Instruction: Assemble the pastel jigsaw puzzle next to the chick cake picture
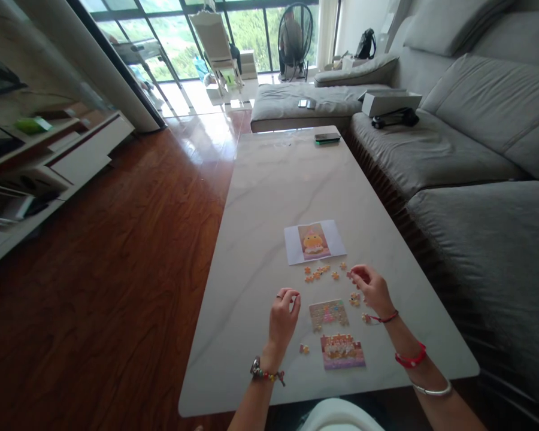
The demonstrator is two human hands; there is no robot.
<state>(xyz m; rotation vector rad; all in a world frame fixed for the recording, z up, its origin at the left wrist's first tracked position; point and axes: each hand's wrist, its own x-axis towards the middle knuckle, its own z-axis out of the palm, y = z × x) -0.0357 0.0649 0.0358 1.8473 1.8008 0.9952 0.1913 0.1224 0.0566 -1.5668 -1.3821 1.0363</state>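
On the pale marble table (pixel 269 197) lie two joined puzzle sections: an upper one (pixel 328 313) and a lower one (pixel 342 351). Several loose pieces (pixel 322 272) are scattered above them, below a reference picture (pixel 314 241) of a yellow chick. My right hand (pixel 374 289) pinches a small puzzle piece (pixel 351 275) at the edge of the loose pieces. My left hand (pixel 284 315) hovers left of the upper section, fingers curled together; whether they hold anything is hidden. One stray piece (pixel 304 348) lies near my left wrist.
A phone (pixel 327 137) lies at the table's far end. A grey sofa (pixel 467 155) runs along the right, with a white box (pixel 390 100) on it. A low TV cabinet (pixel 49 161) stands left across the wooden floor. A person sits by the far window (pixel 294 36).
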